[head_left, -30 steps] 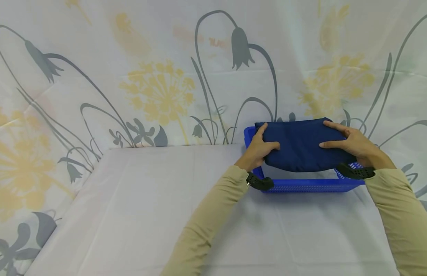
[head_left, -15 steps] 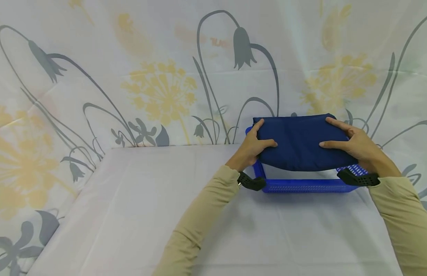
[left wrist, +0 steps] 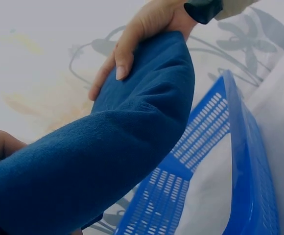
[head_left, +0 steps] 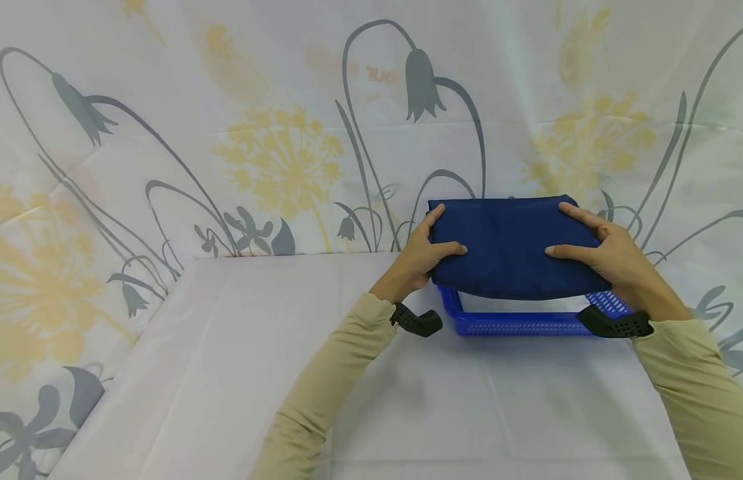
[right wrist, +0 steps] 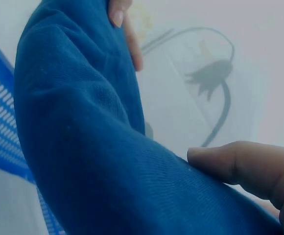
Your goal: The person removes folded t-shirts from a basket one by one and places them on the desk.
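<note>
A folded dark blue cloth (head_left: 509, 250) is held up between both hands, above a blue plastic basket (head_left: 515, 325). My left hand (head_left: 416, 260) grips its left end, thumb and index finger on the near face and the other fingers hidden behind. At the right end my right hand (head_left: 617, 260) grips it the same way. From the left wrist, the cloth (left wrist: 132, 117) shows a rounded, creased lower fold, with the right hand (left wrist: 142, 36) at its far end. In the right wrist view a thumb (right wrist: 245, 164) presses on the cloth (right wrist: 93, 132).
The basket has perforated walls (left wrist: 210, 117), and its white floor shows under the cloth. It stands on a white-covered table (head_left: 257, 347), near the back edge. Behind rises a curtain (head_left: 275, 80) printed with grey and yellow flowers. Black bands (head_left: 416, 320) circle both wrists.
Both hands have raised the cloth slightly. The left hand has moved left, and the cloth now sits farther left over the basket, covering its back left corner. The basket stays in place.
</note>
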`<state>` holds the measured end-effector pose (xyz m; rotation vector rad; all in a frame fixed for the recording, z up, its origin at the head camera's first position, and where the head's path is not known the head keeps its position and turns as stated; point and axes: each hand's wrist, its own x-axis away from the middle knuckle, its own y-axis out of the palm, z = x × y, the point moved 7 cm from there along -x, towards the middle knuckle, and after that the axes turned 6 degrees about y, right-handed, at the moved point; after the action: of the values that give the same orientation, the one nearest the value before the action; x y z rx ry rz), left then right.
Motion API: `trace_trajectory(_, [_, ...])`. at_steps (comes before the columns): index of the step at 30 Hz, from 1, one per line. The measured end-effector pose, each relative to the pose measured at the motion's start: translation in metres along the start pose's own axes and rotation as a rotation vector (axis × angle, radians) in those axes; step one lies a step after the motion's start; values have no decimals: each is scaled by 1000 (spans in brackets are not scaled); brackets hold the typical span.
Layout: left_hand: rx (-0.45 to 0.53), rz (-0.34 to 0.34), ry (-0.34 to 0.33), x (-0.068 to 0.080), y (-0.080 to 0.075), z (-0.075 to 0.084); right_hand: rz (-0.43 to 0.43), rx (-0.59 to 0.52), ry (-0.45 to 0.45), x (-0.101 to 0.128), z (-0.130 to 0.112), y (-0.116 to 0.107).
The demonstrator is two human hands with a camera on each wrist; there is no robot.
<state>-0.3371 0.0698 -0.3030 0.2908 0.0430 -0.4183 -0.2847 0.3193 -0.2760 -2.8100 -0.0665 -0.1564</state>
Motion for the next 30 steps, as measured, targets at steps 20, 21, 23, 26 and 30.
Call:
trace_trajectory(20, [12, 45, 23, 33, -34, 10, -2, -38, -64, 9, -6, 42])
trace_trajectory(21, [14, 43, 29, 35, -36, 10, -1, -45, -63, 9, -6, 44])
trace_trajectory(23, [13, 39, 42, 39, -40, 12, -5, -54, -72, 10, -6, 49])
trace_trajectory(26, [19, 43, 55, 45, -46, 14, -19, -78, -103, 12, -9, 56])
trace_trajectory(30, [47, 58, 74, 54, -56, 18, -24, -119, -144, 13, -13, 68])
